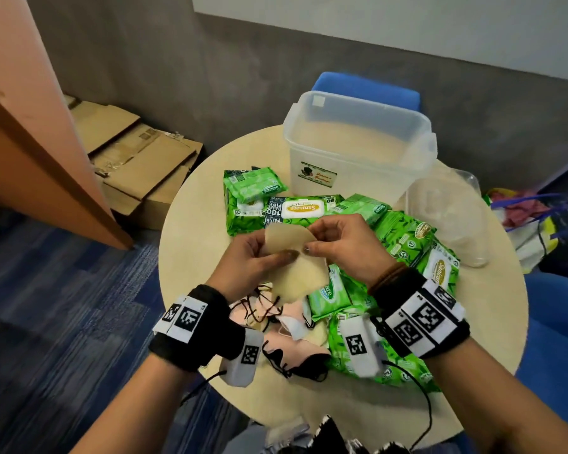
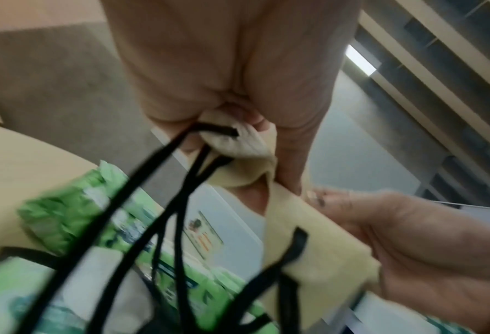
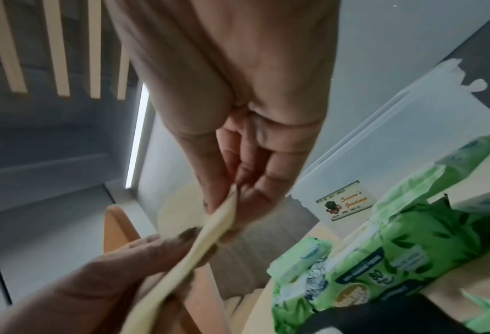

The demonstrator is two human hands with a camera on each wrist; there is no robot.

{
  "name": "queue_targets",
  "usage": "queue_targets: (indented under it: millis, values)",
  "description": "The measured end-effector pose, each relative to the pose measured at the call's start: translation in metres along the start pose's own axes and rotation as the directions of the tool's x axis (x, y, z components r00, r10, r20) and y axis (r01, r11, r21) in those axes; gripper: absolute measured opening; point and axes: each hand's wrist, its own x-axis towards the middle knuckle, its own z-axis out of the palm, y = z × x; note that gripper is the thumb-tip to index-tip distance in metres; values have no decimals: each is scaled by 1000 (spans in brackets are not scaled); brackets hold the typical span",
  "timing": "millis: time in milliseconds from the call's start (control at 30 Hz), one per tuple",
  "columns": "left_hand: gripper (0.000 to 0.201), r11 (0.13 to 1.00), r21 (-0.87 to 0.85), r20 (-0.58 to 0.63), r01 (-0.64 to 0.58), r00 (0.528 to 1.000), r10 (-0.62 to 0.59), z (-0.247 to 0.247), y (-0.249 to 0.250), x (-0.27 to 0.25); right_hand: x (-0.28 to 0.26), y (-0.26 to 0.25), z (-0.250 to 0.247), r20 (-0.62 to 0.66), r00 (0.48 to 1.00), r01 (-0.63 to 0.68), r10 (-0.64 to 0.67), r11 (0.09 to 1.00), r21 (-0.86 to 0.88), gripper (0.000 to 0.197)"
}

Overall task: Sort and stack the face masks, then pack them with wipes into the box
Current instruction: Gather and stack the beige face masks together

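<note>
At nine o'clock of the round table (image 1: pixel 191 231), flattened cardboard (image 1: pixel 138 158) lies on the floor beside a wooden panel. The left hand (image 1: pixel 246 260) holds up the cream mask (image 1: pixel 292 250) over the table's middle, thumb pressed along its lower edge and fingers curled behind; in the left wrist view the mask (image 2: pixel 309 226) bunches in that hand's grip and black ear loops (image 2: pixel 163 203) dangle blurred across the frame. Below the hands, at six o'clock, a heap of masks (image 1: pixel 289 329) in pink, white and cream lies partly hidden by the left wristband, so its count cannot be told. The right hand (image 1: pixel 345 247) pinches the same mask's upper right edge between thumb and forefinger; the right wrist view shows the fabric (image 3: pixel 217 226) clamped there. Green wipe packs (image 1: pixel 302 211) spread from eleven o'clock round to four o'clock, several covered by the right wrist and its camera. The clear box (image 1: pixel 358 152) stands open at twelve o'clock, a small label on its front. At two o'clock a clear lid (image 1: pixel 450 217) lies faint and hard to outline. A blue chair (image 1: pixel 364 88) shows behind the box, mostly hidden.
</note>
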Motion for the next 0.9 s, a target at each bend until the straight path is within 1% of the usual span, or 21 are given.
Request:
queue_targets:
  millis: [33,67,100,133,167,200,267,300,333,400,433,500,533,567,600,733,833,900]
  values:
    - [20,1000,12,-52,3,999,-2,-7,-1,-2,2,3,1,0,999,-44,44,999,-32,21]
    - [18,1000,16,-107,9,994,-8,-16,-5,-5,3,8,2,8,995,-103,104,990,-99,17]
    - [18,1000,13,-161,17,987,-15,-27,-10,-8,3,15,3,18,985,-163,170,965,-208,13]
    - [18,1000,9,-206,28,978,-25,-36,-14,-12,2,24,4,34,970,-216,243,912,-347,9]
    - [18,999,4,-242,44,969,-41,-46,-21,-17,1,33,7,57,946,-250,318,831,-497,9]
    - [18,998,3,-267,57,962,-55,-54,-26,-22,0,42,11,76,920,-253,385,730,-635,15]
    - [18,997,-2,-298,83,951,-80,-64,-38,-33,-2,58,23,104,864,-186,493,503,-844,31]
    - [18,995,-8,-311,97,946,-95,-66,-44,-37,-3,65,29,121,840,-126,529,407,-905,38]
    - [18,993,-20,-323,114,940,-114,-68,-51,-42,-3,71,35,141,816,-64,561,331,-942,44]
    - [17,988,-30,-334,151,930,-153,-69,-62,-49,-2,80,44,169,779,34,603,229,-973,52]
    - [17,985,-32,-336,168,927,-169,-69,-66,-52,-3,82,48,178,771,72,611,195,-978,52]
    - [16,979,-49,-352,196,914,-201,-69,-73,-57,-3,88,58,178,770,127,612,126,-984,49]
    - [16,977,-57,-362,204,908,-210,-69,-75,-59,-4,91,62,166,773,134,612,98,-986,48]
    - [16,976,-64,-373,208,902,-216,-69,-76,-61,-5,95,66,152,780,131,607,79,-988,47]
    - [16,976,-64,-383,209,898,-217,-69,-77,-62,-6,99,70,143,795,119,590,79,-990,44]
    - [14,977,-54,-409,205,888,-209,-68,-77,-62,-8,108,71,155,846,92,509,146,-985,32]
    - [14,978,-61,-399,200,893,-208,-65,-75,-59,-6,101,59,165,858,73,486,204,-976,26]
    - [13,977,-70,-390,202,896,-213,-63,-75,-54,-3,94,45,165,867,37,469,269,-963,19]
